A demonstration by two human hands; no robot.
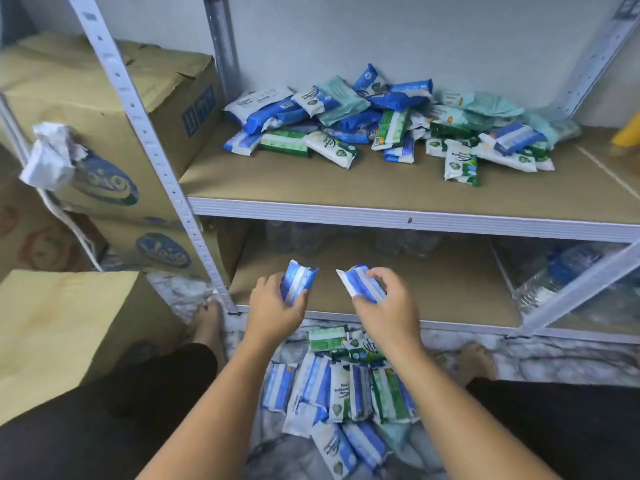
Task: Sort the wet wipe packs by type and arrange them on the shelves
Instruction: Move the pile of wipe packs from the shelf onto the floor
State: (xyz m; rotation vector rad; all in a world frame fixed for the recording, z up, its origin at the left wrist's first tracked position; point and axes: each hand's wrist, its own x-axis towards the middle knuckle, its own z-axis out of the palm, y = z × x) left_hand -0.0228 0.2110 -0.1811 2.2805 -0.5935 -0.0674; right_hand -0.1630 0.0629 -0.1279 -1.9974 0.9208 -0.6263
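Wet wipe packs [381, 123], soft plastic pouches in blue-white, green-white and pale teal: a mixed heap, overlapping, lies at the back of the upper brown-board shelf [311, 181] of the white metal rack [166, 174]. A second batch [339, 393], mostly blue-white with a few green, lies on the marbled floor [554, 362] between the person's legs. The left hand [273, 306] grips one blue-white pack [299, 282], fingers curled round it. The right hand [388, 306] pinches another blue-white pack [360, 285]. Both packs are held at the front of the lower shelf [433, 289]. Its right end holds clear plastic water bottles [561, 271]. Closed brown cardboard boxes [104, 98] stand left of the rack.
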